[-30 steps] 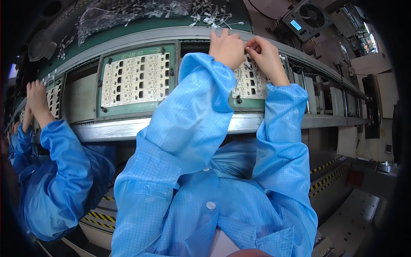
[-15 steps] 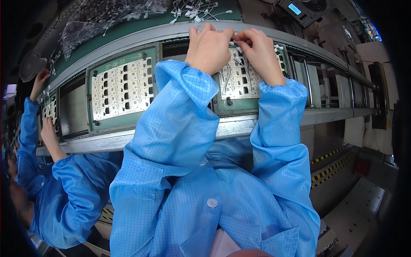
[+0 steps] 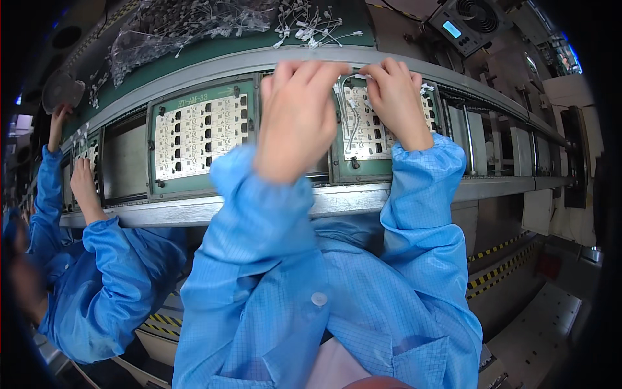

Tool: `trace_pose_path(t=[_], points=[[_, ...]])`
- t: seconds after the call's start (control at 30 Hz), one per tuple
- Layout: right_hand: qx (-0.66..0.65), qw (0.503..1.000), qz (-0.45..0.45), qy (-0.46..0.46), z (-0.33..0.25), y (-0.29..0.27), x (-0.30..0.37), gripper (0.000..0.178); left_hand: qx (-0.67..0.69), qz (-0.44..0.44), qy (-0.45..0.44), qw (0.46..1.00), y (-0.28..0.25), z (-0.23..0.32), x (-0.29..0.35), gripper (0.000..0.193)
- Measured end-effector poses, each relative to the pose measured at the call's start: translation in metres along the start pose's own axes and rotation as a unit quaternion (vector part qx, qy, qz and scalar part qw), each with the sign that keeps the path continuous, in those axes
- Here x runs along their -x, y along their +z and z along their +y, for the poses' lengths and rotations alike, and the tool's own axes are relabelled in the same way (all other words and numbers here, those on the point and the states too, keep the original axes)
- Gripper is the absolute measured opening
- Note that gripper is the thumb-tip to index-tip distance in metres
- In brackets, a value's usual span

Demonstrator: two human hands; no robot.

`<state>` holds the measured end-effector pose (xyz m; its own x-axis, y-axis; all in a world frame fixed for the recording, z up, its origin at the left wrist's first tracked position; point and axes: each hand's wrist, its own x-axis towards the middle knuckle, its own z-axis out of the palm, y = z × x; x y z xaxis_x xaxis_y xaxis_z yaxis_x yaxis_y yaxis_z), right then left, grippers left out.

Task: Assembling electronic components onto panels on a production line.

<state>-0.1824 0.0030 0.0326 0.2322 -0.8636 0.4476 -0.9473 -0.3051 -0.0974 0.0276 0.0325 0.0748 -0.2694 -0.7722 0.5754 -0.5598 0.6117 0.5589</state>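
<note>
A green fixture [image 3: 341, 170] carrying a white circuit-board panel [image 3: 378, 148] with black parts lies in front of me, partly covered by my hands. My right hand [image 3: 400, 104] is over its far side, thumb and index finger pinched at the white plug end of a short connector cable [image 3: 356, 123]. That cable's grey wire loops down over the panel. My left hand [image 3: 299, 120] hovers above the fixture's left edge, smeared by motion. Its index finger points toward the cable's plug; whether it grips anything is hidden. More white plugs [image 3: 426, 88] sit at the panel's far right.
Left of me, a second green fixture [image 3: 170, 188] holds another panel on the metal-railed conveyor [image 3: 220, 212]. Loose connector cables [image 3: 311, 29] and a clear bag of them [image 3: 188, 29] lie beyond the far rail. At far left, a co-worker's hands [image 3: 84, 185] work. A device with a display [image 3: 463, 29] stands back right.
My left hand has come back toward me and slightly left, away from my right hand, uncovering the cable's loop. The whole view has shifted slightly.
</note>
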Motion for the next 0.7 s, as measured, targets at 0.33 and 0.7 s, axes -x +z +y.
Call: trace_pose_path(t=[0.33, 0.7], points=[[-0.089, 0.994, -0.059, 0.023, 0.01, -0.004, -0.005, 0.023, -0.035, 0.012, -0.02, 0.999, -0.09, -0.022, 0.126, 0.043], [-0.114, 0.992, -0.058, 0.012, 0.01, 0.005, -0.023, 0.012, -0.145, 0.225, -0.067, 0.961, -0.11, -0.071, 0.179, 0.036]])
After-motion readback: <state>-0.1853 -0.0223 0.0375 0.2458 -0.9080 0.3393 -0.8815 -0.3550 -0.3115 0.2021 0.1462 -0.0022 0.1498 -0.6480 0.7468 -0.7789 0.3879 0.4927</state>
